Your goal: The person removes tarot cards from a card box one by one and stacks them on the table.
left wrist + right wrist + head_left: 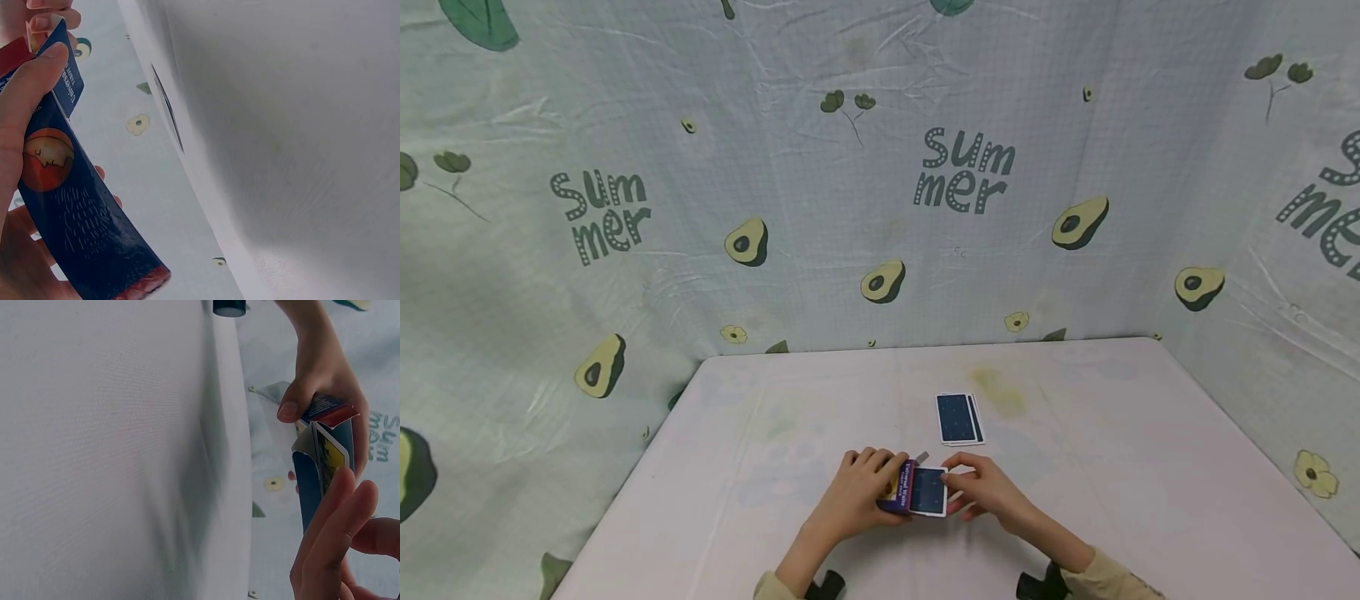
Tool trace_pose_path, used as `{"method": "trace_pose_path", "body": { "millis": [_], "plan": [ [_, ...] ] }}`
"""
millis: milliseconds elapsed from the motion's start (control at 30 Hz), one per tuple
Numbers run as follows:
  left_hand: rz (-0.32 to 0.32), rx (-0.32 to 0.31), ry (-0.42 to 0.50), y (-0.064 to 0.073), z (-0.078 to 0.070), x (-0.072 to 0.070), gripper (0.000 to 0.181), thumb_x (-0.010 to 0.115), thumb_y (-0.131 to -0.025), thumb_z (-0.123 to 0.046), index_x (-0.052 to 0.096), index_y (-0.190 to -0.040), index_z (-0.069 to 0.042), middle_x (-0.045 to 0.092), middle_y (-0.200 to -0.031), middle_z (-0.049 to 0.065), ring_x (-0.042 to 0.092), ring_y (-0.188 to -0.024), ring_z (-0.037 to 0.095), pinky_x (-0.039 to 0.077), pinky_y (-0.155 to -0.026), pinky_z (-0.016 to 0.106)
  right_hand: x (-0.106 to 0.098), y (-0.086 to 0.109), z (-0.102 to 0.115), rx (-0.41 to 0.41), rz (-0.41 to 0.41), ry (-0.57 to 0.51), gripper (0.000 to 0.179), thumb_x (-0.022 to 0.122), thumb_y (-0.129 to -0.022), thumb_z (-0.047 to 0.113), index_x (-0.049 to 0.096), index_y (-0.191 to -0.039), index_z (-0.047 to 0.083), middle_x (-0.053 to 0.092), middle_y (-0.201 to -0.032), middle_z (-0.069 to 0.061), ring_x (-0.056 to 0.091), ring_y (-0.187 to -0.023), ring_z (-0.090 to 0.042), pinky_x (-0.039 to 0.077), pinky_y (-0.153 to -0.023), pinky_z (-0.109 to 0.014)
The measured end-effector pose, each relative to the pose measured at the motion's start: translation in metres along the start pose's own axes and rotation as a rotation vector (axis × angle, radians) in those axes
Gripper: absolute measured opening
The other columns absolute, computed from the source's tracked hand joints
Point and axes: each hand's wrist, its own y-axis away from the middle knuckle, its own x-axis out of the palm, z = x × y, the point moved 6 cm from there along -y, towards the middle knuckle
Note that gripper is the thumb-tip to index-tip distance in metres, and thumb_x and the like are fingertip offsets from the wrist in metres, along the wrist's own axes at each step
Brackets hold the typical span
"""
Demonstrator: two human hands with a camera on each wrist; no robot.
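My left hand grips a dark blue and purple card box printed with a moon face, its thumb lying along one side. The box's end towards the right is open, with a flap standing out. Out of that end sticks a pack of blue-backed cards; a yellow picture card shows at its face in the right wrist view. My right hand pinches the outer edge of these cards between thumb and fingers. How much of the pack is still inside the box is hidden.
A small, slightly fanned pile of blue-backed cards lies on the white-covered table, beyond the hands. Behind the table and at its sides hangs a pale curtain with avocado prints.
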Motion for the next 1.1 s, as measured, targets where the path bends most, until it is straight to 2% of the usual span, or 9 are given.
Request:
{"method": "trace_pose_path", "body": {
  "millis": [233, 500, 800, 1100],
  "plan": [
    [0.017, -0.017, 0.009, 0.000, 0.002, 0.002, 0.077, 0.070, -0.062, -0.056, 0.047, -0.125, -0.019, 0.056, -0.108, -0.003, 0.048, -0.097, 0.013, 0.037, -0.083, 0.034, -0.007, 0.003, -0.002, -0.020, 0.006, -0.013, 0.034, 0.053, -0.088, 0.027, 0.053, -0.109, -0.001, 0.065, -0.075, -0.002, 0.066, -0.060, -0.015, 0.048, -0.047, -0.023],
    [-0.001, -0.015, 0.002, 0.002, 0.003, 0.001, 0.077, 0.072, -0.061, -0.056, 0.048, -0.124, -0.019, 0.056, -0.107, -0.003, 0.048, -0.096, 0.013, 0.037, -0.081, 0.034, -0.016, 0.004, -0.004, 0.013, -0.020, 0.013, 0.037, 0.055, -0.086, 0.031, 0.056, -0.105, 0.000, 0.062, -0.074, 0.000, 0.065, -0.061, -0.014, 0.047, -0.049, -0.021],
    [-0.017, -0.002, 0.007, 0.003, 0.003, 0.002, 0.077, 0.072, -0.061, -0.056, 0.048, -0.124, -0.019, 0.056, -0.107, -0.004, 0.048, -0.096, 0.013, 0.037, -0.081, 0.034, -0.022, 0.005, -0.005, 0.016, -0.030, 0.038, 0.038, 0.058, -0.085, 0.032, 0.059, -0.103, -0.001, 0.068, -0.081, -0.004, 0.065, -0.066, -0.013, 0.048, -0.052, -0.023],
    [-0.032, 0.006, 0.016, 0.003, 0.003, 0.000, 0.077, 0.072, -0.060, -0.055, 0.048, -0.124, -0.019, 0.056, -0.106, -0.004, 0.048, -0.096, 0.012, 0.037, -0.081, 0.034, -0.023, 0.006, -0.003, -0.023, -0.002, 0.015, 0.033, 0.054, -0.087, 0.022, 0.057, -0.103, -0.007, 0.068, -0.084, -0.007, 0.065, -0.066, -0.011, 0.047, -0.051, -0.024]
  ]
}}
